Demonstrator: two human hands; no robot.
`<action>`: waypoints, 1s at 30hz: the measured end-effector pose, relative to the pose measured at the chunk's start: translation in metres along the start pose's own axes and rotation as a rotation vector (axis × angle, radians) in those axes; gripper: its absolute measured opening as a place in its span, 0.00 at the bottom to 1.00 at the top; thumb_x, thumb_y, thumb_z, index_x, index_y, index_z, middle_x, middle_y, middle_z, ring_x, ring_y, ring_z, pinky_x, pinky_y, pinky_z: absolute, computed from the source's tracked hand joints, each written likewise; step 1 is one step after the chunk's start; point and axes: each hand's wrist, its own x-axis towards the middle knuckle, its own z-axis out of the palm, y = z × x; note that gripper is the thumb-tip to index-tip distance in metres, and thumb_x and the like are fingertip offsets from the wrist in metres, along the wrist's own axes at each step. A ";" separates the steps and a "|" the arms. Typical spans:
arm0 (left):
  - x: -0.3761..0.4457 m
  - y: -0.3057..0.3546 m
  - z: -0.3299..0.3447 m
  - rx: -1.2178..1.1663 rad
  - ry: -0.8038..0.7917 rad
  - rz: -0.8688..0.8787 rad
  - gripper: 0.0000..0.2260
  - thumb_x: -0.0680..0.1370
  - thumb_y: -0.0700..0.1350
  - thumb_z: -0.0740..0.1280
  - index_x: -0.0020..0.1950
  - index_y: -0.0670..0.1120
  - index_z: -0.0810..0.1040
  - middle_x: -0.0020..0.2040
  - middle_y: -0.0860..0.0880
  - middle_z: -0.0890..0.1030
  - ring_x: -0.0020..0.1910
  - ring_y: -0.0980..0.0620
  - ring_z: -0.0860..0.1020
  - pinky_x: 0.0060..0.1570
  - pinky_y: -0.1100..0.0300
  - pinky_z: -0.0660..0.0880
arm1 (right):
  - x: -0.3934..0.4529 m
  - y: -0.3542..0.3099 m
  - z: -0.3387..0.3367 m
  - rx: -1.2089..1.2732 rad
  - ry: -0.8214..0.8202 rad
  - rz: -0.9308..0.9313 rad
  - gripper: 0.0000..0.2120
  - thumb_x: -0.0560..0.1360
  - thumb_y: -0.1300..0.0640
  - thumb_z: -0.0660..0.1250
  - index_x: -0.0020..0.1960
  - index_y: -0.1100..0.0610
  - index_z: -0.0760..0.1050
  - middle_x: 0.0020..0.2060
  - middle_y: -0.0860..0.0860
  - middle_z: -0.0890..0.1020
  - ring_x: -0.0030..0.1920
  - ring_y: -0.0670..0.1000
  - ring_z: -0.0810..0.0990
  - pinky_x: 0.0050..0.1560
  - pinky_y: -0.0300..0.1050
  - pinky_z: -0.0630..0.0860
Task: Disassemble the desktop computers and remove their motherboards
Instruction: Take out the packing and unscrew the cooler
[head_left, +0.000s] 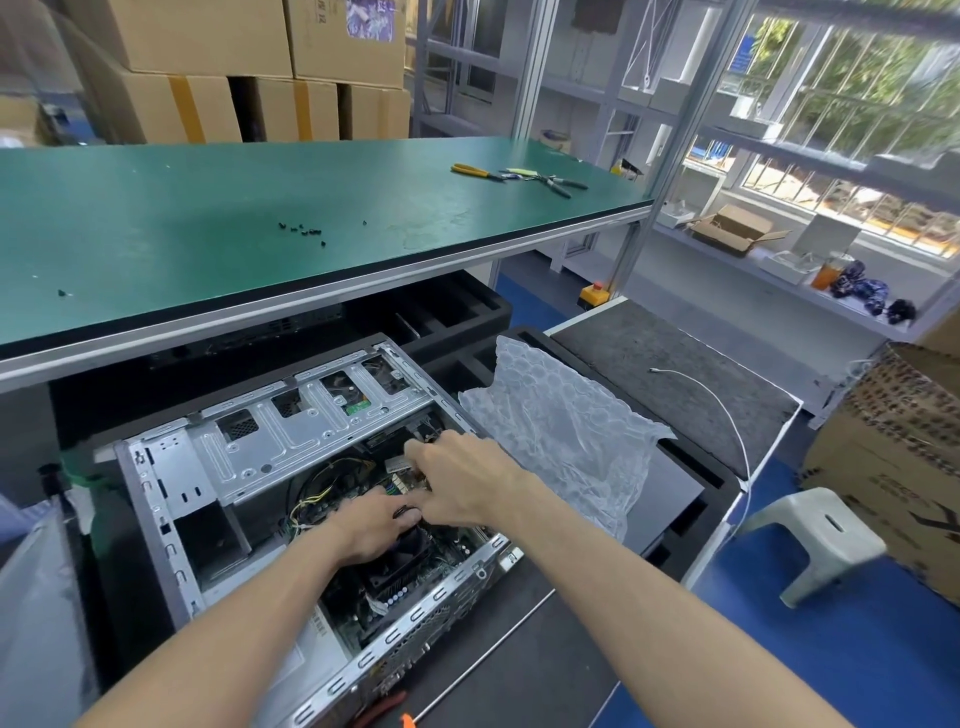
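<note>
Case (171, 467) lies open, motherboard (415, 582) still inside; left hand (371, 530) and right hand (462, 483) pinch cables (311, 499) near the connectors.

An electronics workshop or warehouse: beyond the hands runs a green-matted workbench (218, 218) with pliers (475, 171) and loose screws (304, 230), stacked cardboard boxes (218, 67) behind it, metal shelving (649, 104) to the right.

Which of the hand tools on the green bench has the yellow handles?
The pliers on the left, lying farthest from the bench's right edge. The cutters beside them have dark handles. Both lie untouched, far from the hands working inside the open case.
</note>
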 end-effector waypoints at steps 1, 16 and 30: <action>0.000 0.000 0.000 -0.001 0.002 0.005 0.17 0.85 0.56 0.50 0.72 0.58 0.68 0.63 0.43 0.71 0.64 0.40 0.72 0.67 0.47 0.66 | 0.002 -0.001 0.002 -0.076 0.032 0.039 0.18 0.80 0.43 0.64 0.56 0.58 0.73 0.46 0.57 0.78 0.46 0.61 0.78 0.38 0.51 0.70; -0.002 0.001 0.002 0.009 0.011 0.020 0.16 0.85 0.50 0.51 0.71 0.55 0.69 0.67 0.43 0.71 0.68 0.40 0.69 0.68 0.43 0.65 | 0.000 -0.008 0.016 0.128 -0.035 -0.141 0.12 0.75 0.62 0.69 0.57 0.56 0.74 0.53 0.54 0.74 0.45 0.57 0.75 0.42 0.50 0.69; 0.002 -0.005 0.004 -0.031 0.006 -0.082 0.16 0.84 0.52 0.51 0.69 0.57 0.71 0.68 0.48 0.71 0.70 0.38 0.64 0.68 0.40 0.62 | 0.002 -0.005 0.010 0.052 -0.043 -0.140 0.19 0.77 0.62 0.66 0.68 0.55 0.73 0.48 0.56 0.81 0.50 0.60 0.78 0.46 0.53 0.77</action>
